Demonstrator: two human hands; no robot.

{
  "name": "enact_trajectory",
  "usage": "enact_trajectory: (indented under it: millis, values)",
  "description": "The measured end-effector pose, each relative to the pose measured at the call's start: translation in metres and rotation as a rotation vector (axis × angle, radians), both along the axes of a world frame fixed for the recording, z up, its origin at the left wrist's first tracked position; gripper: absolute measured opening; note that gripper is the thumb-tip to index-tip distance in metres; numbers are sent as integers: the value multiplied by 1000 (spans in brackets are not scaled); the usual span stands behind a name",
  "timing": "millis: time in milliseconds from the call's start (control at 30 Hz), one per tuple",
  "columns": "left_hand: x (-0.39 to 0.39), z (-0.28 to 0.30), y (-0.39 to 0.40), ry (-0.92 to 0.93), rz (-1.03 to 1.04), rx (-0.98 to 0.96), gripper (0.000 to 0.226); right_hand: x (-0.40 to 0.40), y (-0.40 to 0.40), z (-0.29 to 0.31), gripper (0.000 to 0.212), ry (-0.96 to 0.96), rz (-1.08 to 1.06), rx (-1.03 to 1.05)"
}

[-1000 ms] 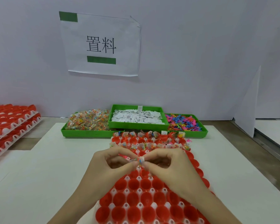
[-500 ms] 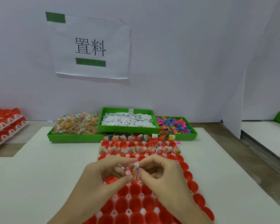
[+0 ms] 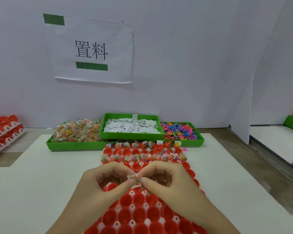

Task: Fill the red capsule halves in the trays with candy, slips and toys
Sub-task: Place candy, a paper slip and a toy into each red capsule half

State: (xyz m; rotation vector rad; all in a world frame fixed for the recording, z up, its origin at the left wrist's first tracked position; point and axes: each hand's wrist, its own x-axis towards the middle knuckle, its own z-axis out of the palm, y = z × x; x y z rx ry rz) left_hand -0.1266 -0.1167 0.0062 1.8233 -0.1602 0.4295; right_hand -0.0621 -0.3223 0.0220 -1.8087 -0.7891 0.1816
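Left hand (image 3: pixel 98 184): thumb and forefinger pinch the left side of the candy packet (image 3: pixel 135 179); other fingers curled.
Right hand (image 3: pixel 169 181): thumb and forefinger pinch the right side of the same packet; other fingers curled.
Candy packet: small, clear, with coloured sweets; held between both hands above the capsule tray (image 3: pixel 142 215), over its middle rows.
Capsule tray: white, holding red capsule halves (image 3: pixel 139 214) in rows on the white board (image 3: pixel 41 191).
Far rows: halves there already hold packets and slips; near rows show open red cups.
Candy bin (image 3: pixel 74 144): green, left, heaped with packets.
Slip bin (image 3: pixel 132 134): green, centre, raised above its neighbours.
Toy bin (image 3: pixel 193 141): green, right, coloured toys.
Spare trays (image 3: pixel 3 130): stacked at far left.
Sign (image 3: pixel 91 49): paper on the wall behind the bins.
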Motion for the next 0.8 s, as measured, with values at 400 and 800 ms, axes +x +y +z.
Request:
enact_trajectory:
  millis: [400, 800]
  values:
    - [3, 2, 9, 66, 5, -89, 19, 175, -35, 16, 17, -213, -553, -469]
    - [5, 1, 11, 61, 0, -80, 13, 234, -27, -16, 9, -423, -521, -788]
